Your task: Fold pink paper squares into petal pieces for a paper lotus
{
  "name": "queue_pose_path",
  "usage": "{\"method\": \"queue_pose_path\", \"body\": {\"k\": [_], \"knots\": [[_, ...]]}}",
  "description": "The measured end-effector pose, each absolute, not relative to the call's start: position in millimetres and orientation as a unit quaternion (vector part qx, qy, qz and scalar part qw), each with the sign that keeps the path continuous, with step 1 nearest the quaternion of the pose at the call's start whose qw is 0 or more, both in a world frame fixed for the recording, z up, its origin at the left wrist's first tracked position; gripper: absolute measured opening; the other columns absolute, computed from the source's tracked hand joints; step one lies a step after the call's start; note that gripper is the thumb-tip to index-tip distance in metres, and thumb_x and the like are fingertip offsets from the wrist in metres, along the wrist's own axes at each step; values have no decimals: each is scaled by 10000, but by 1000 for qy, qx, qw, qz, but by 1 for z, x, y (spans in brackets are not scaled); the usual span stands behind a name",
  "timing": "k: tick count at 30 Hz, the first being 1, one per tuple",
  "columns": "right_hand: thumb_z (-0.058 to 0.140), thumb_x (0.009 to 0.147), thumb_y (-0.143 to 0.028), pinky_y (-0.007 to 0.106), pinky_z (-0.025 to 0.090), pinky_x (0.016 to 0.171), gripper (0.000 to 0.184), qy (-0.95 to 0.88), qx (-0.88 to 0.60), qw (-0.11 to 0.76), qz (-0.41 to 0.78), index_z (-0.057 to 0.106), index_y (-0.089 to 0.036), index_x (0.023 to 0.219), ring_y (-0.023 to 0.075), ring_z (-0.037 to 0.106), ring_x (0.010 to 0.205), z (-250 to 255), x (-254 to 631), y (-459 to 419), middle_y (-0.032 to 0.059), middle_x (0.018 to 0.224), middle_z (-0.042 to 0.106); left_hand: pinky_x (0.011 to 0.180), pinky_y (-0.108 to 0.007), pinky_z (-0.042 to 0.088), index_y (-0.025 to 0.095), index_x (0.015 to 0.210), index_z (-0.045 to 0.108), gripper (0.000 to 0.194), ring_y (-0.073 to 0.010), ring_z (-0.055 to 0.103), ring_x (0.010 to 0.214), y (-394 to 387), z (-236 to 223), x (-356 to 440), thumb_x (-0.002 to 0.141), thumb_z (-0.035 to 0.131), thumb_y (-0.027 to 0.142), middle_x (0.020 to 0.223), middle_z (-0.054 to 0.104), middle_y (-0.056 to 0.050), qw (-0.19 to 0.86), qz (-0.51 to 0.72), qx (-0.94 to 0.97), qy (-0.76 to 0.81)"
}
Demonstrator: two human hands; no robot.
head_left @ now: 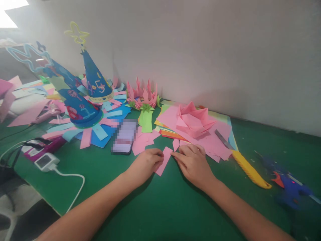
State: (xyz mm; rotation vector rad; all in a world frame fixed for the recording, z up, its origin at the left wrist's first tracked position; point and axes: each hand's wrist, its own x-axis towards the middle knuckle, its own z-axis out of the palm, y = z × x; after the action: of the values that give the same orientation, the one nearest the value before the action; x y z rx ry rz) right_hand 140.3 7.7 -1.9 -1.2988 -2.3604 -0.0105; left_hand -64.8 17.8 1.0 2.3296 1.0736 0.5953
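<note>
Between my two hands is a small pink paper strip (pixel 164 162), tilted over the green table. My left hand (pixel 147 163) pinches its left edge, thumb and fingers closed together. On the other side, my right hand (pixel 193 164) touches the strip's right edge with closed fingertips; whether it grips the paper there is hard to make out. A smaller pink paper piece (pixel 176 144) lies just beyond the right fingers. Further back, a folded pink paper flower (pixel 194 118) rests on a stack of coloured sheets (pixel 173 134).
A phone (pixel 125 136) lies left of my hands. A yellow box cutter (pixel 250 170) with its blade out and a blue glue gun (pixel 292 189) are on the right. Decorated blue cone hats (pixel 96 75), a pink paper crown (pixel 142 95) and a power strip (pixel 43 147) with cables stand left.
</note>
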Motion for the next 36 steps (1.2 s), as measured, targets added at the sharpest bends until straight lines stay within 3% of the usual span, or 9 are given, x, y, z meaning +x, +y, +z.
{"method": "queue_pose_path", "body": {"k": [5,9,13,16,21,28,36], "knots": [[445,913,-176,379,271,794,239,-851,-477,219,-25,674,-223,960,202,470,855,-5,139,8,42,808,600,803,-261,508,138,653,657,171,-166,630,864,17,3,-66,817,623,178,974,654,-58,268,204,851,402],[412,914,-146,387,267,799,253,-867,-450,213,-26,653,-202,967,205,471,868,-5,140,7,51,820,616,771,-258,505,135,557,591,240,-166,624,850,17,3,-68,760,693,213,984,642,-52,289,197,845,404],[410,899,-133,370,278,786,242,-919,-341,195,22,636,-187,967,183,482,828,-3,135,-4,41,798,610,785,-261,505,151,741,688,106,-164,622,875,20,3,-72,811,610,160,996,640,-63,289,199,851,390],[409,907,-134,359,284,786,238,-947,-261,177,58,622,-176,1006,170,494,830,-1,127,-15,33,777,614,820,-263,497,154,897,708,244,-155,616,906,23,2,-75,865,476,89,1001,647,-77,284,213,861,364],[406,929,-181,347,322,766,256,-938,-259,204,109,638,-212,1032,166,519,847,2,123,-17,37,823,626,855,-335,482,194,913,714,263,-177,603,917,27,-2,-79,840,493,71,968,680,-59,256,232,870,350],[392,952,-206,357,440,825,253,-891,-335,280,128,625,-191,1050,188,563,936,-2,121,-2,77,1011,650,814,-272,499,159,886,673,234,-137,616,873,33,-10,-75,837,467,60,914,672,-49,344,330,795,375],[389,951,-191,350,455,783,344,-917,-339,194,77,538,-274,1250,190,532,900,-13,120,1,80,990,588,695,-252,516,148,933,598,205,-116,618,749,33,-13,-75,821,436,90,871,625,-36,383,362,723,447]]}}
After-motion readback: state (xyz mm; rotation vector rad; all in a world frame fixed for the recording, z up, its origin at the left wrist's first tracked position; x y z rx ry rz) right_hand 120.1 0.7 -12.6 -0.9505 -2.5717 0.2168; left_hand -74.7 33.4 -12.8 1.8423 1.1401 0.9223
